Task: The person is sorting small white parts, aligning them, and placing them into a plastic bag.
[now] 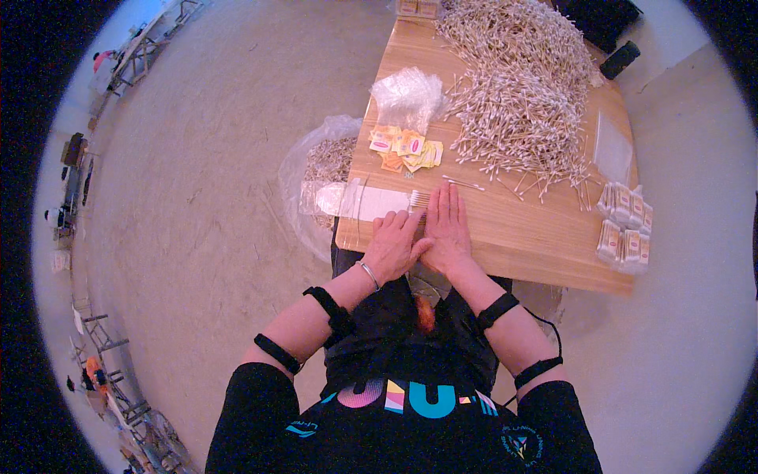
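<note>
I see the right hand's (448,235) fingers laid out straight and side by side, open and flat, gripping nothing, beside a short row of cotton swabs (419,200) near the tabletop's near left corner. The left hand's (392,242) fingers are loosely bent at the row's near side; I cannot tell whether they grip any. The two hands meet by the near edge.

Left of the row I see a flat white strip (383,204) in clear film, reaching the tabletop's left edge. A single swab (463,183) lies just beyond the right fingertips. Farther up the left edge are yellow-and-orange cards (408,144), then a heap of clear bags (407,95). A large swab pile (517,95) covers much of the tabletop's far side. Filled packets (626,223) sit along the right edge, near the near right corner.
</note>
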The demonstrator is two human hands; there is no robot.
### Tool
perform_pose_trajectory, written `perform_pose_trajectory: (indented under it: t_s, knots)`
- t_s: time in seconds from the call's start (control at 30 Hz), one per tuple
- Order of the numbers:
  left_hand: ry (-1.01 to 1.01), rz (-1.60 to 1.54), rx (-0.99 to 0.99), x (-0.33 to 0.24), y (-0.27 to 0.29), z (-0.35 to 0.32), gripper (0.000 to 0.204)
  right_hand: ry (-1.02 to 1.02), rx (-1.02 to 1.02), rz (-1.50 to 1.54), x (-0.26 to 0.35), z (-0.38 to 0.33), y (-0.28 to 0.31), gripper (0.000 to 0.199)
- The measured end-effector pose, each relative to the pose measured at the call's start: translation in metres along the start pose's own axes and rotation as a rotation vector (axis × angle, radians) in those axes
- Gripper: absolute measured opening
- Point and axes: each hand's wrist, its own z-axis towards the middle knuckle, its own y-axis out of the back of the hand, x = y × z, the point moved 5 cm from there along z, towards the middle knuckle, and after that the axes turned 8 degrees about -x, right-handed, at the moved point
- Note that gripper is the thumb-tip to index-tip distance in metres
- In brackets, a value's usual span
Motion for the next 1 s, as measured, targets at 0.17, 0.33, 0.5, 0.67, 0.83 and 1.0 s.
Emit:
perform_pose_trajectory:
  t_s: [0.17, 0.33, 0.5, 0.67, 0.83, 1.0]
  knots:
    - [0.039, 0.023, 0.011, 0.001, -0.002, 0.006, 0.057, -0.016, 0.004, 0.015, 0.0, 0.001, 0.0, 0.082]
    - [0.021, 0.036, 0.024, 0.001, -0.001, 0.005, 0.054, -0.012, -0.005, 0.015, 0.001, 0.0, 0.0, 0.083]
    - [0.041, 0.012, 0.001, 0.0, 0.001, 0.007, 0.049, -0.018, -0.006, 0.012, 0.001, 0.001, 0.002, 0.082]
    - [0.058, 0.027, 0.009, 0.002, -0.003, 0.015, 0.045, -0.018, -0.023, -0.006, 0.002, 0.001, 0.001, 0.077]
    - [0.029, 0.037, -0.018, 0.003, -0.004, 0.013, 0.039, -0.013, -0.048, 0.003, 0.001, 0.0, 0.0, 0.076]
    - [0.079, -0.031, 0.051, 0.006, -0.004, 0.014, 0.042, -0.004, -0.082, 0.078, 0.003, 0.0, 0.004, 0.077]
